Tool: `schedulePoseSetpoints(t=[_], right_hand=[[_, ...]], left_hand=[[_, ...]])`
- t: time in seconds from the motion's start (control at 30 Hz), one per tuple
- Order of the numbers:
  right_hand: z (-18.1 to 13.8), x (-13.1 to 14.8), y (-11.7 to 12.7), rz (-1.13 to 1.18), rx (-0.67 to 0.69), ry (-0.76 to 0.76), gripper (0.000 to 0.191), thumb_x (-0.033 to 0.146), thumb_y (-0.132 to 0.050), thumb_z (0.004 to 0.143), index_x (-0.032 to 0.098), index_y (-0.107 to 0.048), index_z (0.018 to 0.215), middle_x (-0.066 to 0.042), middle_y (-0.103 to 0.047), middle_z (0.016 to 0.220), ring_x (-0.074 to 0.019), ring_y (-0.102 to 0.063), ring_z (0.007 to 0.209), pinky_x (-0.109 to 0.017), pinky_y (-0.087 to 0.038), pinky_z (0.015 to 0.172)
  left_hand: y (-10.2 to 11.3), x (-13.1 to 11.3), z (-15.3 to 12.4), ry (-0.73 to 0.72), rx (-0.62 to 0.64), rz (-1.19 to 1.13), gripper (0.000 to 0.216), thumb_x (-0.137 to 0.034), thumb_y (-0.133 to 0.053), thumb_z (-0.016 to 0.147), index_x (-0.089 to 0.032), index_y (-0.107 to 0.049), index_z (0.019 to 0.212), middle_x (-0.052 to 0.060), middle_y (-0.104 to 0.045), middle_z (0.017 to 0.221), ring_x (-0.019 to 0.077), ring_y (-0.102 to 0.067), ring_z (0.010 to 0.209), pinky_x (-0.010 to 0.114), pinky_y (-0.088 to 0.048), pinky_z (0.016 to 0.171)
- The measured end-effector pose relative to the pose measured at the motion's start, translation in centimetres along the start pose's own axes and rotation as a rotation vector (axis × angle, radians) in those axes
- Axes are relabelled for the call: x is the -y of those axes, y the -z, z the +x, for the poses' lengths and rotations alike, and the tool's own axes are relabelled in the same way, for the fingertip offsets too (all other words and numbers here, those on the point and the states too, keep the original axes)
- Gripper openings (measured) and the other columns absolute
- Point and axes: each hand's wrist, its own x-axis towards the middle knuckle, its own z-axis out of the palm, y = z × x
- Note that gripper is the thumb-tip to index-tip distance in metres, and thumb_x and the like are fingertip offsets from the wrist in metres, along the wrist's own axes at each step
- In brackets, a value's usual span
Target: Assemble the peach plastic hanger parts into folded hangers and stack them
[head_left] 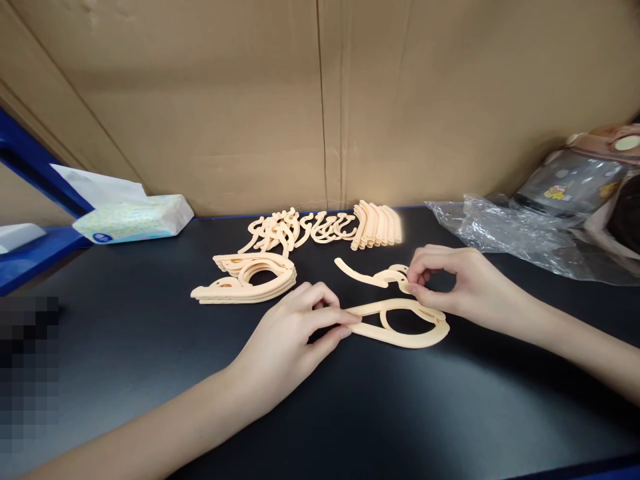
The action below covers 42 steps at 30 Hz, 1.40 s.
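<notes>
Between thumb and forefinger, my left hand (pixel 305 320) pinches the narrow end of a beige folding hanger (pixel 415 341), which is folded into a loop on the black table. Just beyond it, my right hand (pixel 455 280) closes its fingertips on a loose hanger piece (pixel 357 273), made up of a curved arm and a rounded part; the fingers partly cover its right end. To the left of my left hand lies a stack of folded hangers (pixel 250 293). Farther back are a pile of hanger hooks (pixel 280 230) and a row of curved hanger arms (pixel 377 225).
A tissue pack (pixel 135 220) lies at the back left beside a blue frame (pixel 40 167). Crumpled clear plastic (pixel 505 230) and a transparent bag with stickers (pixel 565 183) occupy the right. Cardboard (pixel 225 113) stands along the back of the black table (pixel 320 427).
</notes>
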Motion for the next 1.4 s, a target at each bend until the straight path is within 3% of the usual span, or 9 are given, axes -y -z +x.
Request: schedulePoseSetpoints(t=[0.2,0.43,0.53,0.67,0.8,0.93,1.03,1.23,1.4], right_hand=[[-0.1,1.2,-0.8,0.259,0.074,-0.128,0.015,0.025,-0.062,0.082,0.02,-0.062,0.068,0.002,-0.057,0.071,-0.0117,-0.049,0.066,-0.025,-0.041,0.063],[-0.8,2.6,-1.5,0.377,0.192,-0.176,0.015,0.026,-0.065,0.08,0.019,-0.064,0.068,0.004,-0.054,0.065,-0.01,-0.046,0.062,-0.023,-0.038,0.059],[-1.1,3.3,-1.8,0.407,0.201,-0.168,0.013,0.024,-0.063,0.08,0.019,-0.063,0.068,0.004,-0.052,0.063,-0.0092,-0.045,0.06,-0.022,-0.037,0.056],[-1.3,3.9,-2.2,0.404,0.204,-0.138,0.013,0.017,-0.061,0.077,0.019,-0.062,0.065,0.005,-0.049,0.062,-0.0091,-0.043,0.06,-0.022,-0.036,0.056],[-1.5,4.0,-2.4,0.41,0.216,-0.13,0.015,0.021,-0.062,0.08,0.019,-0.062,0.064,0.004,-0.05,0.062,-0.0092,-0.042,0.059,-0.023,-0.035,0.055],[-1.5,3.8,-2.0,0.285,0.253,-0.064,0.025,0.031,-0.057,0.09,0.019,-0.064,0.069,0.003,-0.053,0.066,-0.0093,-0.043,0.059,-0.023,-0.033,0.054],[-1.5,3.4,-1.8,0.094,0.209,0.058,0.029,0.03,-0.048,0.097,0.019,-0.065,0.076,0.001,-0.055,0.069,-0.0106,-0.048,0.064,-0.024,-0.035,0.058],[-2.1,2.6,-2.6,-0.285,0.092,0.37,0.016,0.03,-0.057,0.093,0.017,-0.065,0.09,-0.002,-0.061,0.079,-0.0157,-0.053,0.071,-0.029,-0.04,0.065],[-2.6,2.9,-3.1,-0.414,0.092,0.431,0.015,0.023,-0.055,0.093,0.016,-0.064,0.084,-0.004,-0.059,0.084,-0.0161,-0.055,0.07,-0.03,-0.042,0.062]], left_hand=[[0.1,-0.7,-0.2,-0.125,0.04,0.021,0.022,-0.017,-0.059,0.091,-0.026,-0.069,0.108,0.001,-0.059,0.093,0.0135,-0.053,0.082,0.024,-0.043,0.07],[1.0,-1.8,-0.6,-0.35,-0.199,0.274,0.026,-0.009,-0.057,0.091,-0.019,-0.063,0.114,0.005,-0.062,0.108,0.0171,-0.052,0.097,0.031,-0.04,0.087],[1.0,-2.0,-0.6,-0.348,-0.154,0.33,0.028,-0.018,-0.057,0.094,-0.018,-0.058,0.122,0.006,-0.062,0.116,0.0192,-0.051,0.108,0.034,-0.036,0.091],[0.7,-1.8,-0.4,-0.364,-0.104,0.34,0.024,-0.021,-0.053,0.097,-0.016,-0.056,0.12,0.003,-0.067,0.101,0.0163,-0.055,0.091,0.032,-0.036,0.082],[0.4,-1.7,-0.3,-0.395,-0.09,0.391,0.02,-0.022,-0.05,0.098,-0.014,-0.057,0.115,0.002,-0.064,0.087,0.0164,-0.054,0.077,0.032,-0.034,0.072],[0.4,-1.6,-0.3,-0.344,-0.063,0.39,0.02,-0.023,-0.048,0.099,-0.014,-0.056,0.115,0.0,-0.062,0.083,0.0159,-0.054,0.071,0.031,-0.035,0.065],[0.5,-1.5,-0.3,-0.259,-0.069,0.35,0.02,-0.025,-0.046,0.099,-0.015,-0.054,0.115,0.002,-0.064,0.092,0.0155,-0.056,0.074,0.029,-0.04,0.066],[0.9,-0.9,-0.4,-0.076,-0.062,0.277,0.014,-0.02,-0.044,0.097,-0.017,-0.052,0.108,0.0,-0.061,0.091,0.0137,-0.06,0.078,0.026,-0.042,0.064],[0.7,-0.7,-0.5,-0.032,-0.056,0.256,0.019,-0.02,-0.037,0.098,-0.02,-0.054,0.107,-0.001,-0.058,0.086,0.0123,-0.058,0.069,0.025,-0.039,0.059]])
